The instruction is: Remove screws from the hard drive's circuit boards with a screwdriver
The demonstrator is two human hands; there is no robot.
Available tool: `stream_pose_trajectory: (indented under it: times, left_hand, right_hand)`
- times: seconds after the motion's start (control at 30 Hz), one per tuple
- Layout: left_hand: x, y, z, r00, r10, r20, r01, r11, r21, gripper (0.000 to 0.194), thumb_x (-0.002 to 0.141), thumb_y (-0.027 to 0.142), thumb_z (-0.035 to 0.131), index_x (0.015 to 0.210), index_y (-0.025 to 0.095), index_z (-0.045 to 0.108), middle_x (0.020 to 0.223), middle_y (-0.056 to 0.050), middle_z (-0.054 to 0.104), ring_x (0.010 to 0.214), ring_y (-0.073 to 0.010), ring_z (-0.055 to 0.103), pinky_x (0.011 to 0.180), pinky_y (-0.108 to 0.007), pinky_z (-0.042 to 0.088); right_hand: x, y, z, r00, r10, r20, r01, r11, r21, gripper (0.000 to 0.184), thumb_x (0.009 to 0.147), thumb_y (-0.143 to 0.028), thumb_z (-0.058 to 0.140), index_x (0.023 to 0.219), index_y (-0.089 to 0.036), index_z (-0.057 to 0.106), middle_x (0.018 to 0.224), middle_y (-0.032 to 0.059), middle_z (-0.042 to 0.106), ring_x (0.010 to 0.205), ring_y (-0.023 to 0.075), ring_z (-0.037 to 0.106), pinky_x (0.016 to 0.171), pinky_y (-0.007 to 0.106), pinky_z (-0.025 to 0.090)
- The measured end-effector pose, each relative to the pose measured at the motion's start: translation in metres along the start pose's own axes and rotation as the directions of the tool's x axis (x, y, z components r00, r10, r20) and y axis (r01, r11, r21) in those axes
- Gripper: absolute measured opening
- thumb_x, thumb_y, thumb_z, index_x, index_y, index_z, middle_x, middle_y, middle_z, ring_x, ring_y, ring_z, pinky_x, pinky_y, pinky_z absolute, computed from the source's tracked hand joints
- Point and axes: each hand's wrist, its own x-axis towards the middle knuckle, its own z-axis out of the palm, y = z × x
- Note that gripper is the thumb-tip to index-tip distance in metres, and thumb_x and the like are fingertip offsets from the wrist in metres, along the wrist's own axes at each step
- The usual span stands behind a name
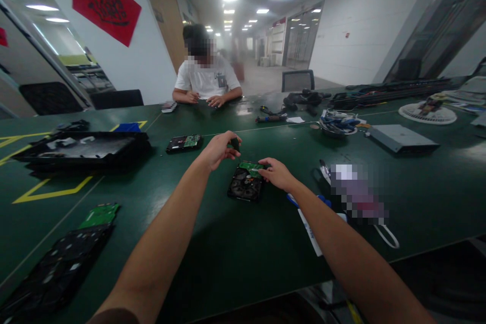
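In front of me on the green table [212, 258] lies a hard drive [246, 185], its green circuit board towards the far end. My right hand [279, 174] is at the drive's far right corner, with thumb and fingers closed on its edge by the board. Just above the drive's far left corner, my left hand [220, 151] is curled around a small dark object [236, 146], too unclear to name. Another hard drive [184, 143] lies flat to the left of that hand.
Several hard drives [63, 260] lie at near left, beyond them a black tray [87, 144]. Right of my right arm are a blurred pouch [357, 192] and blue-handled tool [324, 200]. A metal box [403, 138] and cable bundle [337, 122] stand farther right. A person [208, 73] sits opposite.
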Motion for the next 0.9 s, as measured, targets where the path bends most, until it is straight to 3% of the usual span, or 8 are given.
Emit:
stream_pose_trajectory:
  times: [0.27,0.47,0.7,0.9]
  left_hand:
    - [-0.0012,0.0022,0.0013,0.998,-0.054,0.015,0.055,0.996,-0.064,0.023,0.084,0.036,0.058,0.095,0.016,0.06,0.094,-0.013,0.072,0.06,-0.0179,0.068,0.051,-0.028,0.049]
    - [-0.0014,0.0006,0.0011,1.0,-0.001,-0.003,0.001,1.0,0.017,0.027,0.085,0.038,0.06,0.092,0.013,0.066,0.092,-0.012,0.069,0.057,-0.0134,0.065,0.049,-0.024,0.045]
    - [0.0016,-0.0016,0.0002,1.0,-0.022,-0.007,0.022,1.0,-0.022,0.027,0.085,0.041,0.059,0.092,0.015,0.06,0.1,-0.016,0.071,0.06,-0.02,0.069,0.051,-0.03,0.049]
    - [0.0034,-0.0027,-0.003,0.998,0.037,-0.05,-0.036,0.999,0.031,0.028,0.083,0.037,0.06,0.093,0.013,0.068,0.096,-0.012,0.069,0.06,-0.015,0.067,0.05,-0.024,0.046]
  right_hand:
    - [0.0011,0.0028,-0.0008,1.0,-0.009,0.013,0.009,1.0,-0.01,0.04,0.089,-0.028,0.068,0.127,-0.019,0.059,0.104,0.0066,0.068,0.069,0.0111,0.061,0.058,0.024,0.05]
    - [0.0007,0.0,0.0,1.0,0.01,0.004,-0.01,1.0,-0.005,0.04,0.089,-0.026,0.068,0.126,-0.018,0.059,0.1,0.006,0.068,0.068,0.0113,0.061,0.058,0.024,0.051]
    - [-0.0011,-0.0044,-0.001,1.0,0.027,0.016,-0.027,1.0,0.009,0.041,0.088,-0.025,0.069,0.127,-0.018,0.059,0.09,0.0042,0.067,0.068,0.0125,0.061,0.059,0.025,0.051]
    - [-0.0015,-0.0048,-0.0002,0.999,0.032,0.015,-0.032,0.999,0.017,0.042,0.088,-0.026,0.068,0.128,-0.017,0.058,0.086,0.0032,0.066,0.066,0.0122,0.061,0.059,0.026,0.051]
